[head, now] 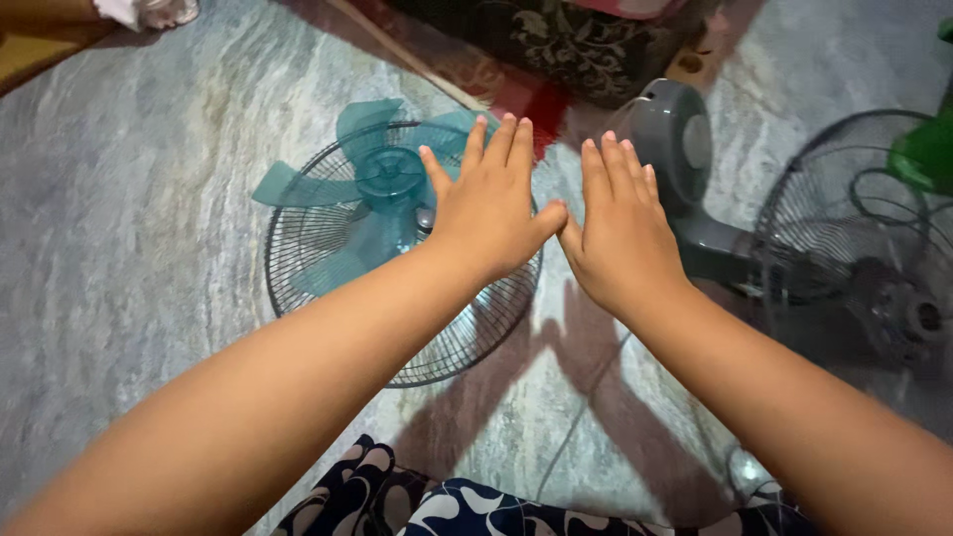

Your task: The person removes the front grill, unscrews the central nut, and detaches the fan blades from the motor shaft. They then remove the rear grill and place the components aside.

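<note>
Hands outstretched over dismantled fan on grey stone floor. Left hand (493, 206) flat, fingers spread, gripping nothing, hovering above teal fan blade (372, 189), which lies on wire guard (467, 342). Right hand (620, 230) likewise flat and empty, thumb tip touching left thumb. Grey motor housing (680, 149) lies just beyond right hand; second wire guard (854, 213) near right edge. Step looks like pause amid fan disassembly or cleaning, nothing grasped yet. Next move likely calls for left hand dropping to blade hub, closing round it.
</note>
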